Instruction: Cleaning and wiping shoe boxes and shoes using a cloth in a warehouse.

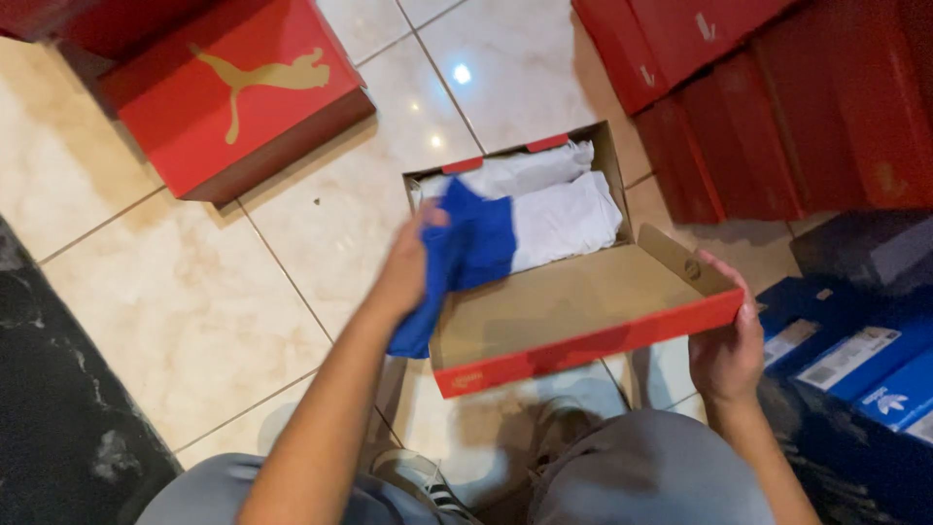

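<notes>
- Left hand (413,267) grips a blue cloth (466,255), draping it over the open shoebox (583,342) near its left corner.
- Right hand (727,342) clamps the box's right corner, steadying it above the tiled floor (194,311).
- White paper (554,199) fills the far end.

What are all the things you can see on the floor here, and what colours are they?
Open cardboard shoe box: one, red outside and brown inside, centre, tilted up off the floor.
Crumpled tissue paper: white, inside the open box at its far end.
Blue cloth: one, draped over the open box's left edge.
Closed red shoe box: one, upper left on the floor.
Stacked red boxes: several, upper right.
Blue boxes with white labels: a few, right.
Tiled floor: cream, glossy.
Dark mat: black, lower left.
Shoe: one, with dark stripes, bottom centre.
Left hand: grips the blue cloth.
Right hand: holds the open box's right end.
</notes>
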